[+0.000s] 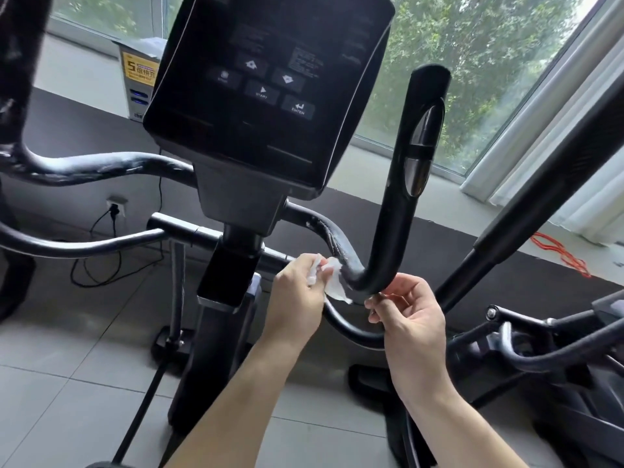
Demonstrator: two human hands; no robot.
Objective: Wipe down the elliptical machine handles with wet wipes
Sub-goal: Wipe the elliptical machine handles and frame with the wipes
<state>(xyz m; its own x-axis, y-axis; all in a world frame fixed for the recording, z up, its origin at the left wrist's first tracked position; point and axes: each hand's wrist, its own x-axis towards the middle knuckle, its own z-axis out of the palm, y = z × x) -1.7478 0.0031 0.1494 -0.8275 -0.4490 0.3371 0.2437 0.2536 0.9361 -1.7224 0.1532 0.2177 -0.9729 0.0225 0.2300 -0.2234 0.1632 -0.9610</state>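
A black elliptical fills the view, its console (pixel 266 86) at the top centre. The right fixed handle (pixel 401 211) rises from a bend low in the middle and carries silver pulse sensors. My left hand (pixel 299 295) pinches a white wet wipe (pixel 332 280) and holds it against the worn, flaking part of the bar just left of the bend. My right hand (pixel 407 312) sits under the bend, fingers loosely curled, thumb and fingertips touching the bar's underside and the wipe's lower tip. The left fixed handle (pixel 101 170) curves away at the left, with whitish smears on it.
A moving arm (pixel 526 211) slants up at the right, another (pixel 67 244) crosses at the left. A charging box (pixel 138 76) stands on the window sill. A plugged wall socket (pixel 116 206) and cable hang at the left. Grey floor tiles (pixel 67 383) lie below.
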